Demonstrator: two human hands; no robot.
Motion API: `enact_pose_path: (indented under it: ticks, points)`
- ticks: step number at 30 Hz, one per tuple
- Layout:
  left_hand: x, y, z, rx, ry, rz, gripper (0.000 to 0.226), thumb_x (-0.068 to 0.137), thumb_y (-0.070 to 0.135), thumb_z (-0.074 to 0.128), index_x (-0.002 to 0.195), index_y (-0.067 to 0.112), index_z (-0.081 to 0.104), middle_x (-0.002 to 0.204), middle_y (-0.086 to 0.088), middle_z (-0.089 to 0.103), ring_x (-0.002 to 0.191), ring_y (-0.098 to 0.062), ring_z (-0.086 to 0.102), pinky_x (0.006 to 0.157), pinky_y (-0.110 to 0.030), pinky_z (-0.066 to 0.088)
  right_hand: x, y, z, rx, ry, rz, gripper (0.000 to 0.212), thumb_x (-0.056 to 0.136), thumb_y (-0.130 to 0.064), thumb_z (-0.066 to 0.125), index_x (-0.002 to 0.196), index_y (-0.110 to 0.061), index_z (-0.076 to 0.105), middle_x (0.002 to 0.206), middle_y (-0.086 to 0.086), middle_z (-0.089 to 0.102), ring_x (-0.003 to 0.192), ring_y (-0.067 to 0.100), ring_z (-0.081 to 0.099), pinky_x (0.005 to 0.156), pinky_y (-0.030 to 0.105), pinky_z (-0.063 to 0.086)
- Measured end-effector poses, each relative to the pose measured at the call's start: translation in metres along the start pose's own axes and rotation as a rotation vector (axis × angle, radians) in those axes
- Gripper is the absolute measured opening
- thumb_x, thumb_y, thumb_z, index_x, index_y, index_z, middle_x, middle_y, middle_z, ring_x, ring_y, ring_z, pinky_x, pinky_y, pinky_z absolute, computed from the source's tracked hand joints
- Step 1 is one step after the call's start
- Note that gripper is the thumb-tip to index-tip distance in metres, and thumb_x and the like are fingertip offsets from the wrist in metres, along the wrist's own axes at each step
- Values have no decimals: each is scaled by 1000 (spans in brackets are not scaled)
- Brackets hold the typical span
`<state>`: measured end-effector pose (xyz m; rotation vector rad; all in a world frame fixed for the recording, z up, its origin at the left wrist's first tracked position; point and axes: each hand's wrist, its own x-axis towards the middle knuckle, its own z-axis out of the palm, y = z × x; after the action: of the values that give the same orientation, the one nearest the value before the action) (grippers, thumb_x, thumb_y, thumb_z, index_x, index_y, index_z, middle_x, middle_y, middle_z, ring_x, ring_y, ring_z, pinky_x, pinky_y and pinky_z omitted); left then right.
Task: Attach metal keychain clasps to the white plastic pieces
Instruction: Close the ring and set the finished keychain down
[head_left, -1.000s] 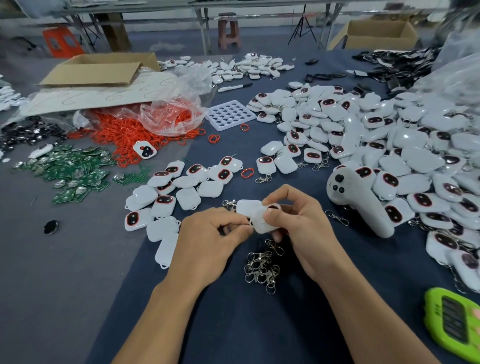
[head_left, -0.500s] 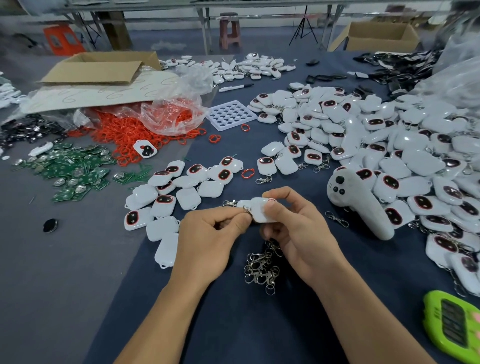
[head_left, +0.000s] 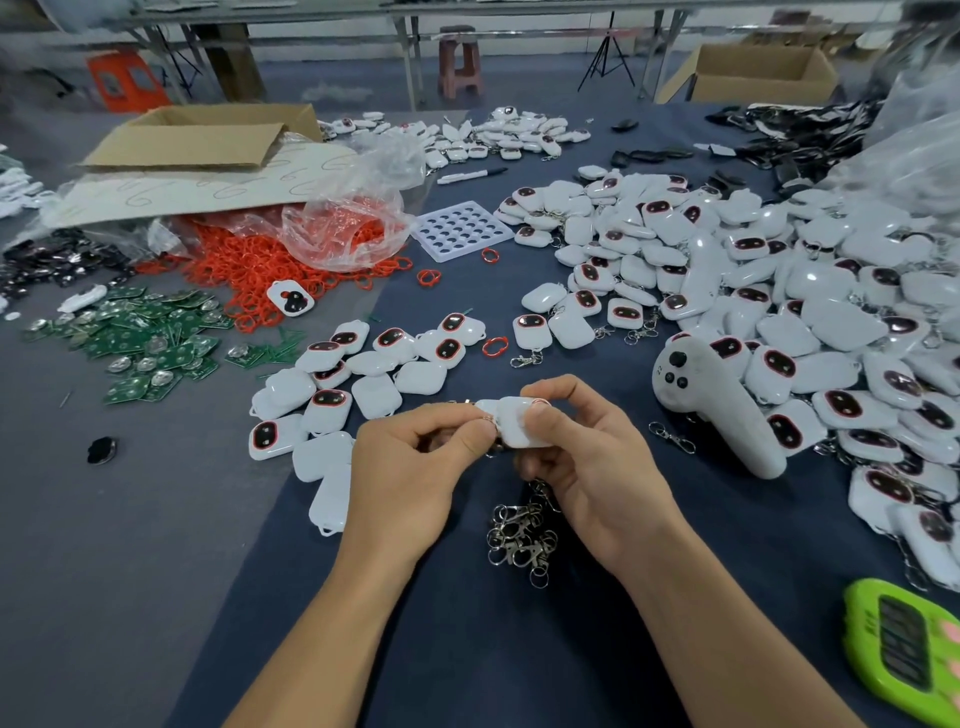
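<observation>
Between both grips (head_left: 415, 467) (head_left: 587, 462), white piece (head_left: 517, 428), seemingly crosswise.

A dark blue cloth-covered table (head_left: 467, 649) carries a heap of rounded white plastic pieces (head_left: 779, 270) at right, a small pile of silver metal keychain clasps (head_left: 519, 535) in front, and red rubber rings (head_left: 249, 270) and green circuit boards (head_left: 140, 338) at left.

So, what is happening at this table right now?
A person is fitting keychain hardware. The right hand holds a white plastic piece, and the left hand pinches a metal clasp against its left end; whether it is hooked on cannot be seen. A heap of loose clasps lies just below the hands. A big pile of white pieces covers the right side, and a smaller group lies to the left.
</observation>
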<state>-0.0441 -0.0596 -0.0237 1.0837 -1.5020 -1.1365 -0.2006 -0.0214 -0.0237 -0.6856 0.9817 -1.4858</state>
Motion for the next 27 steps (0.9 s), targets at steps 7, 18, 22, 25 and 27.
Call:
enact_pose_path:
  ticks: [7, 18, 22, 25, 27]
  points:
    - [0, -6, -3, 337, 12, 162, 14, 79, 40, 67, 90, 47, 73, 77, 9, 69, 71, -10, 59, 66, -23, 44, -1, 1, -4, -196, 61, -99, 13, 86, -8, 73, 89, -20, 70, 75, 8, 70, 54, 20, 51, 55, 28, 48]
    - [1, -5, -2, 109, -64, 2, 11, 75, 40, 72, 82, 39, 80, 63, 4, 63, 62, -3, 50, 62, -18, 41, -1, 0, -4, -83, 27, -39, 14, 97, 1, 64, 98, -12, 69, 81, 15, 71, 56, 23, 53, 53, 26, 49]
    - [1, 2, -3, -55, -156, -48, 23, 72, 44, 72, 84, 28, 83, 85, -26, 70, 73, -16, 55, 73, -35, 45, -1, 0, -1, -17, -2, -21, 12, 95, 1, 66, 101, -9, 67, 82, 17, 70, 57, 23, 53, 53, 26, 49]
    - [2, 1, -3, 16, -100, -19, 11, 74, 35, 74, 79, 30, 82, 81, -22, 69, 71, -15, 54, 70, -33, 44, -2, 1, 0, -26, 6, -37, 14, 97, 4, 63, 100, -10, 67, 81, 17, 70, 56, 22, 53, 53, 26, 50]
    - [1, -2, -5, 133, -52, 47, 7, 76, 31, 73, 74, 32, 79, 69, -6, 65, 64, -6, 52, 64, -24, 42, -3, 2, 0, -74, 29, -64, 17, 97, 4, 63, 97, -12, 68, 79, 13, 70, 55, 21, 53, 54, 25, 49]
